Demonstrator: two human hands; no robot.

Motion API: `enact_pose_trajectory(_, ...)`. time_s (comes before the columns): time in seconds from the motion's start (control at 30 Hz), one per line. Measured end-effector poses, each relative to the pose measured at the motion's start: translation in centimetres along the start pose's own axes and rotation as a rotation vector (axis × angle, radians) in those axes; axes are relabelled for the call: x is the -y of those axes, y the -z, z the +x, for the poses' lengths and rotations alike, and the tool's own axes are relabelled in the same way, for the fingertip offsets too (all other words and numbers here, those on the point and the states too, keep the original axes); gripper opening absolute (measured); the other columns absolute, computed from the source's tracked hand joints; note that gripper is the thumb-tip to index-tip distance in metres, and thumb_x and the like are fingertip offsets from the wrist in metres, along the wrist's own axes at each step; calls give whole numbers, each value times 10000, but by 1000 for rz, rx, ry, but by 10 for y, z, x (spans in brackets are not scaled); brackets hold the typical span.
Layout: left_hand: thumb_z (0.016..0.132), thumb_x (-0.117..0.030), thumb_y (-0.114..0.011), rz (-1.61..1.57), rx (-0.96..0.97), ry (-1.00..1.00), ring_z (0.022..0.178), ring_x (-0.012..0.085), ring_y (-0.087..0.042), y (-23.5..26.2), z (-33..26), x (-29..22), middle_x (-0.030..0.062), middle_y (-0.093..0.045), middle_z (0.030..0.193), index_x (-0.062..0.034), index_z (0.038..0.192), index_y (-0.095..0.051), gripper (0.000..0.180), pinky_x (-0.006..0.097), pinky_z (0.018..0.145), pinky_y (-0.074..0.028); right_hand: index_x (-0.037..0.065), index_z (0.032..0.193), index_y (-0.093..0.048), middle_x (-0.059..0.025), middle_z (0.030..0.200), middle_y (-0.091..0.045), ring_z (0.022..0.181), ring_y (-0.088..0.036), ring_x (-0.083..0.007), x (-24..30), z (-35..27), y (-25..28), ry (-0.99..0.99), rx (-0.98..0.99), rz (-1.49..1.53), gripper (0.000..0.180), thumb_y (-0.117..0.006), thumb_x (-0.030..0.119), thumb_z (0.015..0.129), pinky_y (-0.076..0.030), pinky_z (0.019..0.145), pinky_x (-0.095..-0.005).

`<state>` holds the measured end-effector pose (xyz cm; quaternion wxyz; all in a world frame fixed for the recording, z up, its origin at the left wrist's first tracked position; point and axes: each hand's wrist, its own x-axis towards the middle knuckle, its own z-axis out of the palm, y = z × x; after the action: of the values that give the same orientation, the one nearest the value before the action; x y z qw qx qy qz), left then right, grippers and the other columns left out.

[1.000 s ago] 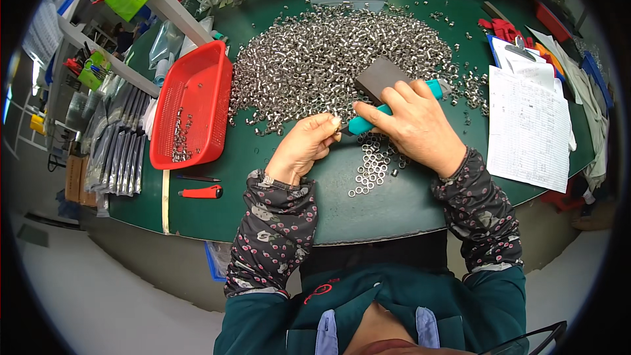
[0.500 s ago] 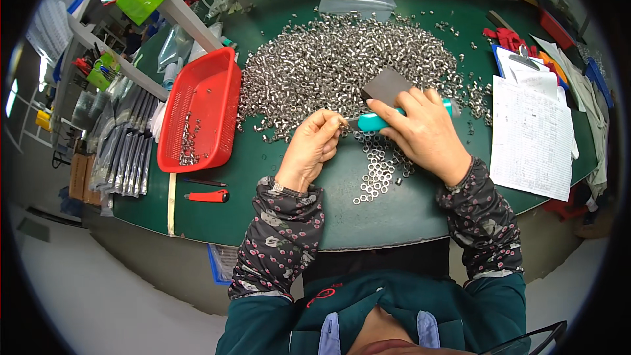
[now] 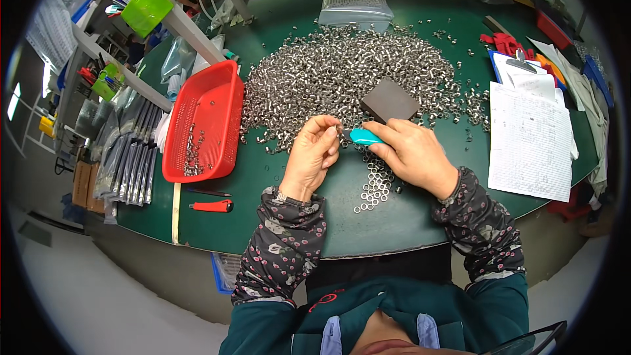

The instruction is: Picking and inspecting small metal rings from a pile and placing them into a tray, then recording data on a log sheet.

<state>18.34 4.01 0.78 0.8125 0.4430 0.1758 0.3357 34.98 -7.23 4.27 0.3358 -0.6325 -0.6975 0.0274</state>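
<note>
My left hand (image 3: 311,156) is closed, with thumb and forefinger pinching a small metal ring (image 3: 340,127). My right hand (image 3: 415,156) wraps round a teal-handled knife (image 3: 365,137), whose short dark tip points left at the ring. Most of the handle is hidden under my fingers. Beyond both hands spreads a wide heap of small metal rings (image 3: 328,66). A dark rectangular block (image 3: 390,100) lies tilted on the near side of that heap. Between my hands, a loose patch of rings (image 3: 374,190) lies flat on the green table (image 3: 355,233).
At the left stands a red plastic basket (image 3: 227,125) with some rings inside. Near it lie a red cutter (image 3: 211,206) and a dark pen (image 3: 210,192). Paper sheets (image 3: 529,151) and a clipboard (image 3: 519,64) are at the right. Bagged parts (image 3: 131,158) sit far left.
The whole view has shifted slightly, so the table appears lower. My right hand has turned over the knife, and less of its handle shows. The dark block is more exposed.
</note>
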Motion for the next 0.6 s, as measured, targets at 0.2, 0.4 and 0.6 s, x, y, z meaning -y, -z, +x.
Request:
enact_pose_trajectory(0.2,866,-68,-511,56,26,-19,583,37,-400,1,-1,2,23,-538,881,-58,976,-511,111,133,403,-300,114,1076,-556,-89,744,-531,688,-548,-271,-2,1,-1,-8,61,50,285,-537,214,810,-437,592,-370)
enact_pose_trajectory(0.4,862,-65,-517,101,1,-25,577,34,-402,1,-2,3,30,-555,881,-47,967,-524,107,131,404,-305,108,1035,-577,-98,735,-548,687,-559,-285,-2,0,1,-17,68,75,267,-528,260,821,-446,588,-386)
enact_pose_trajectory(0.6,869,-67,-504,60,-1,7,561,34,-392,6,-1,4,38,-560,880,-32,977,-530,117,131,400,-299,109,1011,-572,-89,725,-531,694,-558,-275,-4,0,-3,27,11,-13,252,-556,242,797,-442,588,-384)
